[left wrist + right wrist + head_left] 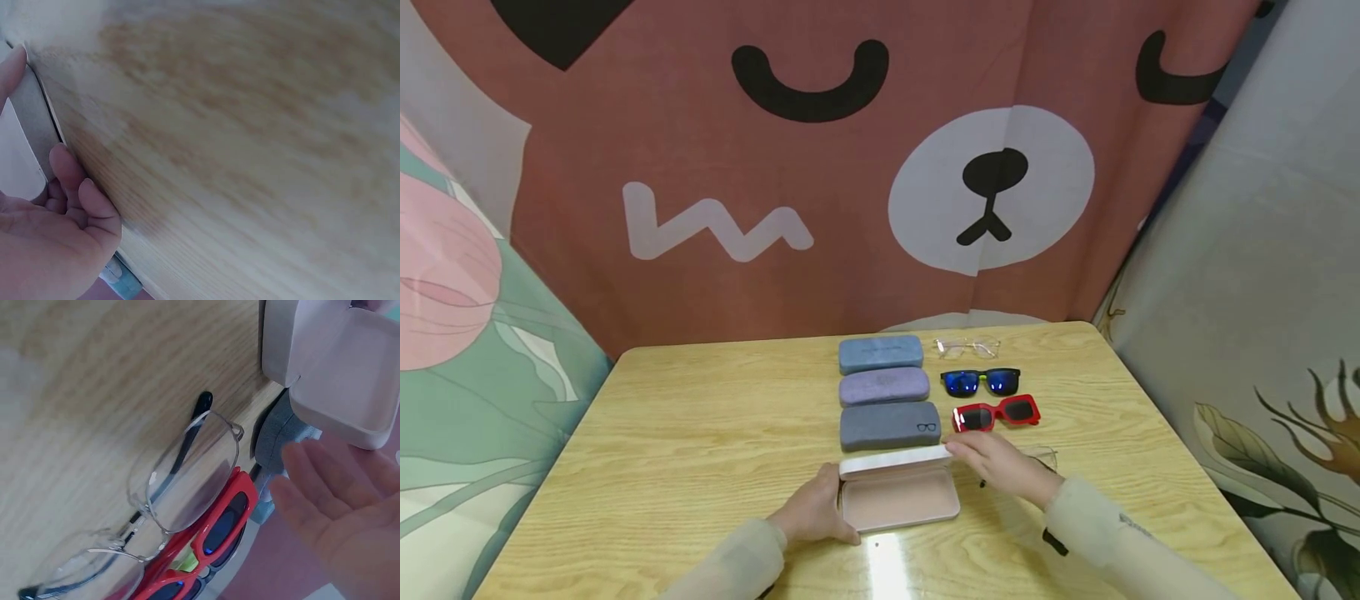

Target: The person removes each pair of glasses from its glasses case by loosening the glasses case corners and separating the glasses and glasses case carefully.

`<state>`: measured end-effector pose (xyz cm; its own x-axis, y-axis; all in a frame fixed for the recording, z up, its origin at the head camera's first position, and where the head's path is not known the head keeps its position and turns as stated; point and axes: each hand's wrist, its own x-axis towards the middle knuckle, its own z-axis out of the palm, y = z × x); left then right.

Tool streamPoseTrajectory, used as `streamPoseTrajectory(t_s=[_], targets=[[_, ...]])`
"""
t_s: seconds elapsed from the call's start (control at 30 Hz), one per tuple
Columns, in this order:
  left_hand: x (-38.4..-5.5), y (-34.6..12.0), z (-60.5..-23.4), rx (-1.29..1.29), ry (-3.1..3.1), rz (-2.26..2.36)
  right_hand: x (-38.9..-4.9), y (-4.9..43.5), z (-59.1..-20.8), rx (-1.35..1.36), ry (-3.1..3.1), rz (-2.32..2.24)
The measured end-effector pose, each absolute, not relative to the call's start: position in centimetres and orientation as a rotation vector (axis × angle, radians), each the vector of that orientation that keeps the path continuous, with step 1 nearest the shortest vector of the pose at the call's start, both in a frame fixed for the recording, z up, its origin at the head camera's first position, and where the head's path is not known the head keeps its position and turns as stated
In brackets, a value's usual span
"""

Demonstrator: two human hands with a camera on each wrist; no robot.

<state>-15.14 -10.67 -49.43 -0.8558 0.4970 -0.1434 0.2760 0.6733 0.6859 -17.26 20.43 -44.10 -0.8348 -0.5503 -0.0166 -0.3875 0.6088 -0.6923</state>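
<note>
A white glasses case (pixel 901 502) with a pale pink lining stands open at the front of the table, its lid raised at the back. My left hand (pixel 814 508) grips the case's left end, thumb near the front corner. My right hand (pixel 1006 468) touches the right end of the raised lid (pixel 350 372); its fingers look fairly straight in the right wrist view. Thin-rimmed clear glasses (pixel 194 472) with dark temple tips lie right of the case, partly hidden by the right hand in the head view.
Behind the open case, a grey case (pixel 887 427), a purple case (pixel 883 387) and a blue case (pixel 880 354) lie in a column. Right of them are red sunglasses (pixel 997 412), blue-lensed sunglasses (pixel 981 382) and clear glasses (pixel 967 347). A printed curtain (pixel 700 292) hangs behind the wooden table (pixel 700 433).
</note>
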Motion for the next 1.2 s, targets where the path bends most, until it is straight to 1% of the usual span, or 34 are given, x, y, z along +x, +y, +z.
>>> streamPoseTrajectory(t_s=[0.4,0.6,0.77,0.9,1.03,1.2], targets=[[-15.1,-10.6,-49.2,0.636,2.574,0.971,-20.7,19.8,-44.3,-0.843,2.343,-0.991],[-15.1,-10.6,-49.0,0.635,2.589,0.946,-21.5,19.8,-44.2,-0.773,2.163,-0.962],[-15.0,-10.6,-49.1,0.641,2.63,0.903,-21.5,19.7,-44.4,-0.787,2.099,-0.99],[-14.9,-10.6,-49.2,0.655,2.647,0.906,-21.1,19.7,-44.9,-0.87,2.097,-1.052],[-14.8,-10.7,-49.4,0.686,2.637,0.956,-20.3,19.8,-45.7,-0.942,2.16,-1.101],[-14.7,-10.8,-49.5,0.728,2.623,1.006,-18.8,19.8,-46.6,-0.943,2.263,-1.152]])
